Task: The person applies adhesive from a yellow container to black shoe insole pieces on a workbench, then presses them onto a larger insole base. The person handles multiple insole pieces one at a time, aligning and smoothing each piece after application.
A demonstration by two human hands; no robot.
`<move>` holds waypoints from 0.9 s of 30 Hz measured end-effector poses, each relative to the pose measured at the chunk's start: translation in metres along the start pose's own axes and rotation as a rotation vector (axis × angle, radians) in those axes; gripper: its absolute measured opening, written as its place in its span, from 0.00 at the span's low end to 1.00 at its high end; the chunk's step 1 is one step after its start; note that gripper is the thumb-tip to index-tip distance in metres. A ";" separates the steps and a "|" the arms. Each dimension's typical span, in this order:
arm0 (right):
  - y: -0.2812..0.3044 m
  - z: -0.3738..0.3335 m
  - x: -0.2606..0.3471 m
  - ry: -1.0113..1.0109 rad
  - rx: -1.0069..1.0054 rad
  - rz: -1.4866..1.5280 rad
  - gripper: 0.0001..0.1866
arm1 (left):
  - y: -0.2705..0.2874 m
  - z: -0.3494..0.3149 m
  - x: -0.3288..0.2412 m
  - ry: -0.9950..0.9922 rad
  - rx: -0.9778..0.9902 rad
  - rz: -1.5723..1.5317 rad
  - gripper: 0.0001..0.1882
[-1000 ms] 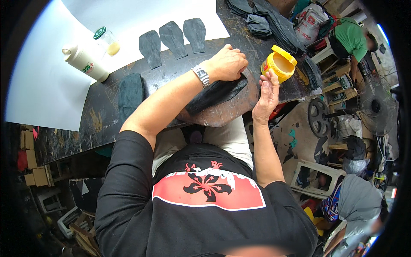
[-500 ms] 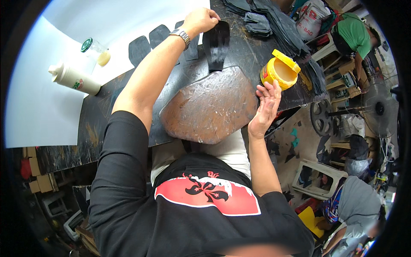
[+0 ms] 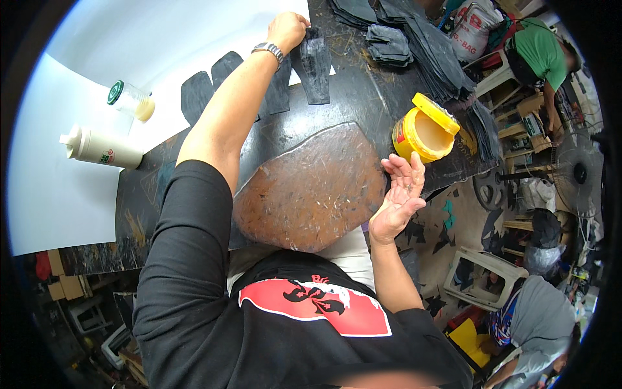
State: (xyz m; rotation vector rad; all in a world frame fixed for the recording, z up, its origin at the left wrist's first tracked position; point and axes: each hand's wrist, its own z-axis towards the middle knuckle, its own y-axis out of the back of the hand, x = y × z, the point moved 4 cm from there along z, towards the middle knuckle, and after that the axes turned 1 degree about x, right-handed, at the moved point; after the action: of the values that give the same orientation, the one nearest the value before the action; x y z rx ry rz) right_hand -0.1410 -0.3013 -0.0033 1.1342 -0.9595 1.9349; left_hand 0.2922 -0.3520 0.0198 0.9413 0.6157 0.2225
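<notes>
My left hand (image 3: 289, 31), with a metal watch on its wrist, reaches to the far side of the table. Its fingers pinch the top edge of a black leather-like piece (image 3: 315, 72), which lies flat with a streaked, glossy surface. Beside it is a row of similar black pieces (image 3: 196, 97), partly hidden by my forearm. A worn brown slab (image 3: 310, 188) rests at the table's near edge, over my lap. My right hand (image 3: 400, 198) is palm up with fingers spread, between the slab and a yellow tub (image 3: 421, 133) of pale paste, its lid tipped back.
Stacks of black cut pieces (image 3: 434, 61) lie at the far right of the table (image 3: 363, 84). A glass jar (image 3: 133, 100) with a green lid and a pale bottle (image 3: 103, 149) stand on white sheeting at left. Two people sit at right, near a fan (image 3: 578, 171).
The black piece has shifted left, off the slab's far edge, and lies beside the row. My left hand moved left with it. My right hand stays by the tub, fingers tilted more upward.
</notes>
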 end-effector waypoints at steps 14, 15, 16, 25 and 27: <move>-0.006 0.003 0.004 0.014 0.094 0.002 0.29 | 0.092 -0.130 -0.042 0.142 0.319 -0.643 0.12; -0.006 0.004 0.003 0.020 0.106 -0.004 0.29 | 0.116 -0.155 -0.052 0.038 0.295 -0.547 0.14; -0.007 0.004 0.003 0.037 0.128 -0.009 0.29 | 0.141 -0.179 -0.063 -0.092 0.260 -0.447 0.15; -0.006 0.007 -0.003 0.045 0.198 -0.020 0.25 | 0.291 -0.411 -0.068 0.443 -0.264 -0.445 0.12; -0.007 0.008 -0.003 0.069 0.196 -0.050 0.24 | 0.304 -0.442 -0.054 0.496 -0.359 -0.370 0.12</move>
State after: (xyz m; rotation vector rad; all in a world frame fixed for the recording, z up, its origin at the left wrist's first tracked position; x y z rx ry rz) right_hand -0.1313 -0.3051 -0.0017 1.1804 -0.7106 2.0471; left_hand 0.0158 0.1047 0.0954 0.4076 1.1498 0.2253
